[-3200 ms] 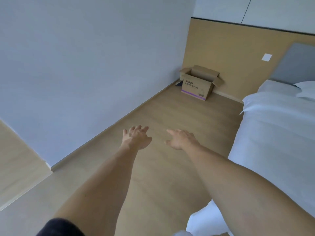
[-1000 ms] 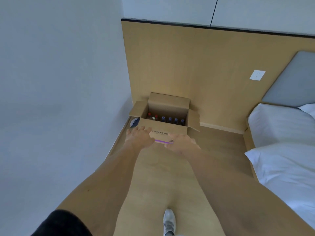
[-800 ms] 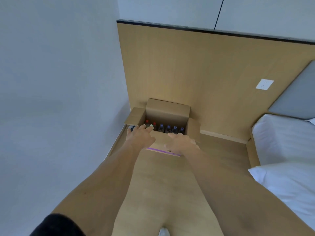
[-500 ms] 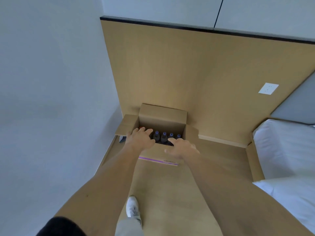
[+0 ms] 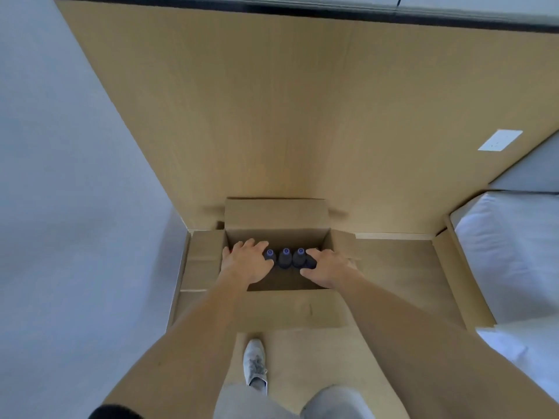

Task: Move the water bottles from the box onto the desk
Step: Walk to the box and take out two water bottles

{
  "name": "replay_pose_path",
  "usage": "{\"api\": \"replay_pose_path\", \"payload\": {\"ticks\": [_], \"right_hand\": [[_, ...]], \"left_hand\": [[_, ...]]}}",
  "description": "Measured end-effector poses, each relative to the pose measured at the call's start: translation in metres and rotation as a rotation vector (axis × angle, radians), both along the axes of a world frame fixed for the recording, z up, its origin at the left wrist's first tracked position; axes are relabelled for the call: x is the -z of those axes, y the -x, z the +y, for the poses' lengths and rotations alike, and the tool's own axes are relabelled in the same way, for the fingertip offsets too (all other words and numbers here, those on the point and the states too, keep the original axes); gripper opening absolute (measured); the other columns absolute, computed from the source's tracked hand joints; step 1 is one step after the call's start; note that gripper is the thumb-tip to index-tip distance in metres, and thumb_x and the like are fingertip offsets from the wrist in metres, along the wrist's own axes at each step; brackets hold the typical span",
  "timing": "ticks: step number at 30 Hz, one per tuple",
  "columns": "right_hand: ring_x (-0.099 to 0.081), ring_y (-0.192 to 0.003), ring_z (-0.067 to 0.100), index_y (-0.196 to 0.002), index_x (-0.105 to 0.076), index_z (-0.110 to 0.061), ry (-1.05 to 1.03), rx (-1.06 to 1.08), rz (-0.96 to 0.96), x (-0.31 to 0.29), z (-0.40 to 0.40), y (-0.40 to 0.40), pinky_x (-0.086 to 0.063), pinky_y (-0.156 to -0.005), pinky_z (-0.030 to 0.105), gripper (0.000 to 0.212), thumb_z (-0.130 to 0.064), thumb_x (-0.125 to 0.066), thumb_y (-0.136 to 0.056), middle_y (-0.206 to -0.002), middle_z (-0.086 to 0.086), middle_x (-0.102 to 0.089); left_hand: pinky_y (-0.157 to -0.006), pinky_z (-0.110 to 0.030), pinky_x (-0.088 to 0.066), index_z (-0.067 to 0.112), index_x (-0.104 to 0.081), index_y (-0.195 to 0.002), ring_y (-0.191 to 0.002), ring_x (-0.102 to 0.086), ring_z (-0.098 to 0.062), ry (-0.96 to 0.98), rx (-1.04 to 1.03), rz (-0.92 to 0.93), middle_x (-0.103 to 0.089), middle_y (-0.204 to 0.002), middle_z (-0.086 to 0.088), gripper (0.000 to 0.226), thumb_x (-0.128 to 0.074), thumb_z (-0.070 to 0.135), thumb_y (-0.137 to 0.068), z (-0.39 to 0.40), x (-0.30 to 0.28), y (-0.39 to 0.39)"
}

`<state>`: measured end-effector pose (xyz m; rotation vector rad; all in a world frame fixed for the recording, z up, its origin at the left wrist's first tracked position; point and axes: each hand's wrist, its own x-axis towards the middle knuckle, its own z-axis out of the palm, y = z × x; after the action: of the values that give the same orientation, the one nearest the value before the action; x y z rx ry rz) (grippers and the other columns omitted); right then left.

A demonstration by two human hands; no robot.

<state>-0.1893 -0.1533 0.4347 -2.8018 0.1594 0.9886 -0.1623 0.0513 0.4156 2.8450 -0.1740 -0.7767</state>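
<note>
An open cardboard box (image 5: 276, 214) stands on the floor in the corner, its flaps folded out. Inside stands a row of dark water bottles (image 5: 285, 257) with blue caps; three caps show between my hands. My left hand (image 5: 246, 264) reaches into the left of the box, its fingers spread over bottles that it hides. At the right end of the row, the thumb and forefinger of my right hand (image 5: 328, 267) curl round a water bottle (image 5: 310, 263). No desk is in view.
A wood wall panel (image 5: 302, 116) rises right behind the box and a grey wall (image 5: 75, 176) closes off the left. A white bed (image 5: 511, 255) stands to the right. My white shoe (image 5: 255, 365) is on the wood floor just before the box's front flap.
I have walked up to the box and now lean over it. Both hands have gone from above its front edge down among the bottles, and the right hand has closed round one.
</note>
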Motion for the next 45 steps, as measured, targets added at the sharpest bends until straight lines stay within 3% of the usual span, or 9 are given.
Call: {"api": "replay_pose_path", "payload": {"ticks": [6, 17, 25, 32, 39, 45], "right_hand": [[-0.043, -0.134, 0.034, -0.151, -0.029, -0.038, 0.008, 0.029, 0.079, 0.046, 0.016, -0.052, -0.037, -0.110, 0.049, 0.069, -0.066, -0.046, -0.090, -0.150, 0.006, -0.043], [-0.044, -0.134, 0.031, -0.154, -0.026, -0.038, -0.040, -0.021, 0.262, 0.170, 0.031, -0.105, -0.038, -0.108, 0.048, 0.067, -0.060, -0.047, -0.095, -0.149, 0.005, -0.044], [-0.041, -0.137, 0.031, -0.155, -0.023, -0.039, -0.117, -0.067, 0.320, 0.294, 0.038, -0.148, -0.039, -0.109, 0.047, 0.068, -0.057, -0.050, -0.095, -0.153, 0.004, -0.040], [-0.036, -0.142, 0.032, -0.155, -0.019, -0.041, -0.203, -0.076, 0.323, 0.408, 0.050, -0.175, -0.039, -0.112, 0.050, 0.075, -0.054, -0.059, -0.093, -0.157, 0.005, -0.035], [-0.031, -0.146, 0.028, -0.155, -0.017, -0.041, -0.393, -0.138, 0.172, 0.491, 0.085, -0.193, -0.035, -0.115, 0.047, 0.086, -0.042, -0.071, -0.088, -0.161, 0.000, -0.027], [-0.037, -0.142, 0.029, -0.156, -0.024, -0.039, -0.487, -0.205, 0.080, 0.529, 0.111, -0.212, -0.038, -0.113, 0.043, 0.083, -0.034, -0.073, -0.089, -0.159, 0.002, -0.031]], "left_hand": [[-0.116, -0.051, -0.030, 0.034, -0.028, -0.155, -0.143, -0.033, -0.028, 0.039, -0.055, 0.135, -0.036, -0.157, 0.000, 0.060, -0.043, 0.050, -0.099, 0.030, 0.053, -0.050], [-0.106, -0.047, -0.041, 0.030, -0.030, -0.155, -0.132, -0.046, -0.033, 0.008, -0.264, 0.224, -0.047, -0.149, -0.007, 0.060, -0.049, 0.043, -0.099, 0.080, 0.171, -0.084], [-0.108, -0.037, -0.038, 0.019, -0.035, -0.155, -0.133, -0.048, -0.031, -0.003, -0.342, 0.288, -0.047, -0.148, -0.012, 0.058, -0.053, 0.031, -0.102, 0.055, 0.289, -0.099], [-0.107, -0.048, -0.045, 0.016, -0.040, -0.148, -0.128, -0.051, -0.038, -0.092, -0.459, 0.411, -0.047, -0.140, -0.016, 0.052, -0.055, 0.031, -0.100, 0.052, 0.390, -0.103], [-0.106, -0.043, -0.047, 0.010, -0.035, -0.147, -0.129, -0.052, -0.035, -0.179, -0.471, 0.453, -0.040, -0.146, -0.016, 0.055, -0.058, 0.028, -0.100, 0.046, 0.448, -0.099], [-0.098, -0.037, -0.050, 0.009, -0.052, -0.137, -0.121, -0.061, -0.030, -0.278, -0.409, 0.395, -0.057, -0.133, -0.015, 0.034, -0.043, 0.013, -0.105, 0.052, 0.471, -0.107]]}}
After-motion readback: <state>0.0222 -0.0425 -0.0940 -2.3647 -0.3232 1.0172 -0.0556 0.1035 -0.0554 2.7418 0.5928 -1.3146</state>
